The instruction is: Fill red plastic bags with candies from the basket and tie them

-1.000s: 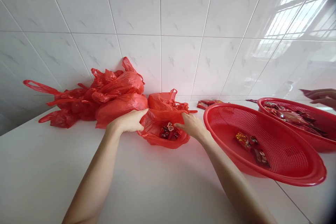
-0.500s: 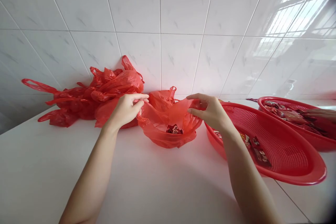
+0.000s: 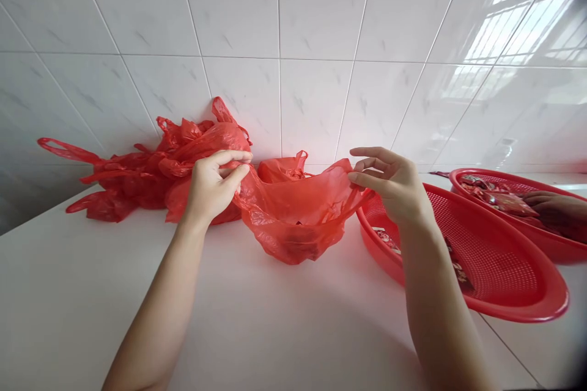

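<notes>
A thin red plastic bag (image 3: pixel 298 220) is stretched between my two hands over the white table. My left hand (image 3: pixel 216 183) pinches its left edge between thumb and fingers. On the other side, my right hand (image 3: pixel 387 180) grips the opposite edge with thumb and fingertips, the other fingers partly raised. Through the bag's wall shows a dark shape low inside it; most of the contents are hidden. Just right of the bag stands a red perforated basket (image 3: pixel 509 256), partly behind my right forearm, with some printed packets (image 3: pixel 458 269) in it.
Several filled red plastic bags (image 3: pixel 174 165) are heaped against the tiled wall at the left. Behind my bag sits another red bag (image 3: pixel 279 169). At far right, another person's hand (image 3: pixel 557 206) reaches into a second red basket (image 3: pixel 477 177) of packets.
My hands have moved apart and slightly up, pulling the bag's opening wider and tauter. The packet seen inside the bag is now mostly covered by its front wall.
</notes>
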